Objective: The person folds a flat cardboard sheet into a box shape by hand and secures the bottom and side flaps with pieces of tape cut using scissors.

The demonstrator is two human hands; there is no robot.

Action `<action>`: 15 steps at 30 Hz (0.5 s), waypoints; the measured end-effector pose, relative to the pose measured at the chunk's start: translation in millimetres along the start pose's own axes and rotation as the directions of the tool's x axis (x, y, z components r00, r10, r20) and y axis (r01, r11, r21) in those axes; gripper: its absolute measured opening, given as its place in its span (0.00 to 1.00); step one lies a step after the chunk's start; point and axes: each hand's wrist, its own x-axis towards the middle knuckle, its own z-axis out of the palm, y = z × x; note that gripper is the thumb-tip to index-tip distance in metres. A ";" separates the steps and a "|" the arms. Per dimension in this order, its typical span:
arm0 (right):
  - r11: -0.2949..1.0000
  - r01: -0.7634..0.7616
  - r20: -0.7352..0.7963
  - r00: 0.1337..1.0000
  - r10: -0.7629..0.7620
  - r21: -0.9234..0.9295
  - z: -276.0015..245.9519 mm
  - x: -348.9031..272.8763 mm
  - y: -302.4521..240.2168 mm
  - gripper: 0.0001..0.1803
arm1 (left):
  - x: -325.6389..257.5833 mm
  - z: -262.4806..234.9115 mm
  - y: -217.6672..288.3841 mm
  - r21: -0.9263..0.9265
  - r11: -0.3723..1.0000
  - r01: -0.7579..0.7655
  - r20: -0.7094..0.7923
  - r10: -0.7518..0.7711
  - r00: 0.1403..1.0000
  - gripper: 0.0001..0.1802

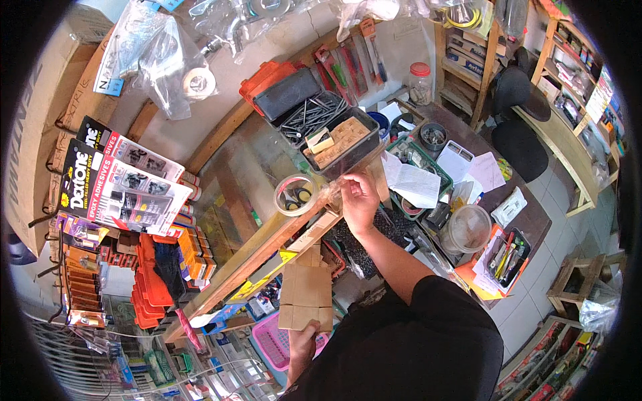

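My left hand (302,341) grips the lower edge of a folded piece of brown cardboard (305,287), held below the counter's wooden edge. Higher up, my right hand (360,204) is closed, its fingers pinched at a crinkled strip of clear tape (330,194). Just left of that hand, a roll of tape (296,178) sits at the edge of the glass-topped counter (231,220). My fingertips partly hide the strip's end.
Behind the roll stands a black toolbox (351,160) with metal rods and wooden blocks. A pink basket (271,341) lies below the cardboard. Carded packs (137,190) hang at left. A plastic tub (466,229) and pen tray (511,254) stand at right.
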 end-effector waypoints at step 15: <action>0.883 -0.419 0.045 0.907 0.419 0.210 5.0 7.6 -2.0 0.07 | 8.1 7.4 -1.2 -0.005 1.000 -0.005 0.109 0.006 0.994 0.30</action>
